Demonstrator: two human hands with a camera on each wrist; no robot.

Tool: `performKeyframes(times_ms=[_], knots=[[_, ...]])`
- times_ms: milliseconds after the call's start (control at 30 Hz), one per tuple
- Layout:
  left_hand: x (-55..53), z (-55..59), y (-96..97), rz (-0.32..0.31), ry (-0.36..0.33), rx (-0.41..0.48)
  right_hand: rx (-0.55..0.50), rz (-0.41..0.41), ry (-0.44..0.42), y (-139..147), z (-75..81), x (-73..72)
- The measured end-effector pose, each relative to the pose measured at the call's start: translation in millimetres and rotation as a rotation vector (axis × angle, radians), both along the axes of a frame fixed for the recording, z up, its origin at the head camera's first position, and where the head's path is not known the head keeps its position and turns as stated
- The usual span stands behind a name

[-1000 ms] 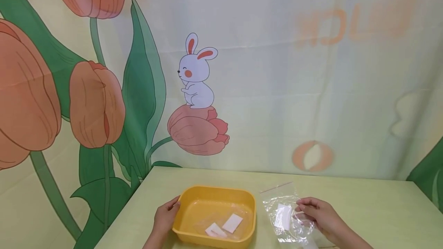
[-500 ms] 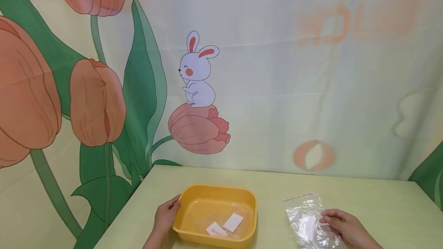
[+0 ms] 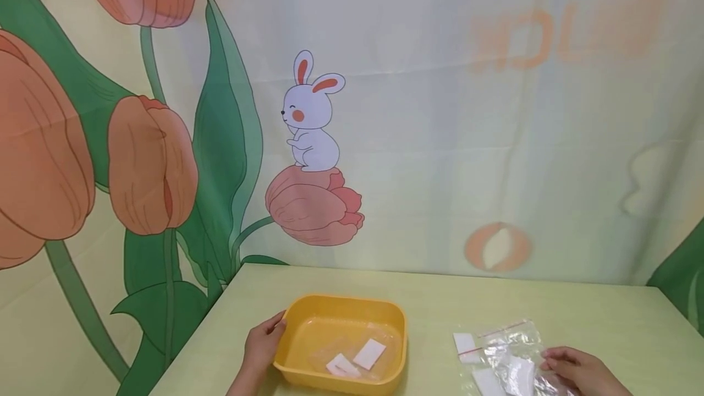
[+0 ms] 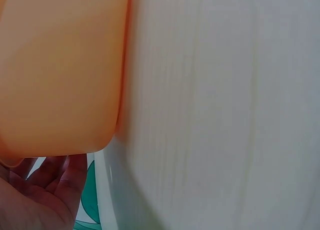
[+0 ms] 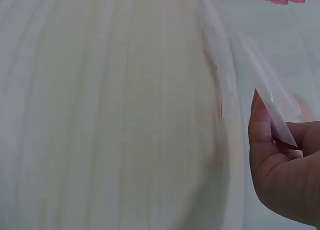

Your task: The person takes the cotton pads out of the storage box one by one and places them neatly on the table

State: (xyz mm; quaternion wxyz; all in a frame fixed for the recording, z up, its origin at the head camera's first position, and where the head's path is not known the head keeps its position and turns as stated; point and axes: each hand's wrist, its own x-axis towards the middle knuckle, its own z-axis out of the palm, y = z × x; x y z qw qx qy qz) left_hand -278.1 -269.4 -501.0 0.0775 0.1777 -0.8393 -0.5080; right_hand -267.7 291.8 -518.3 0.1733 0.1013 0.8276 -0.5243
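Observation:
At the table's front, my left hand (image 3: 263, 342) grips the left side of a yellow plastic tub (image 3: 341, 305). The left wrist view has the tub's outer wall (image 4: 60, 85) close up, with the hand (image 4: 47, 195) at its lower corner. Inside the tub lie clear bags with white cards (image 3: 370, 354). My right hand (image 3: 584, 373) pinches the edge of a clear zip bag (image 3: 519, 336) that holds a white card. In the right wrist view, thumb and finger of the right hand (image 5: 282, 165) hold that bag (image 5: 272, 90) up off the table.
Below and left of the held bag, more zip bags with white cards (image 3: 466, 347) lie on the pale green table (image 3: 429, 298). A printed cloth backdrop (image 3: 407, 139) with tulips and a rabbit hangs behind the table's far edge.
My right hand has moved right and toward the front with the zip bag, from beside the tub to over the other bags. The left hand and tub have stayed in place.

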Motion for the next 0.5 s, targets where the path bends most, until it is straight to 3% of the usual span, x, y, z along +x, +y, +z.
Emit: performKeyframes(times_ms=[300,500], knots=[[-1.7,-2.5,-2.4,-0.007,-0.002,-0.01,-0.013,-0.018,-0.025,10.8,-10.0,-3.1],[-2.4,-1.5,-1.1,-0.001,-0.002,-0.002,0.041,-0.017,-0.01,13.6,-13.8,-8.0]])
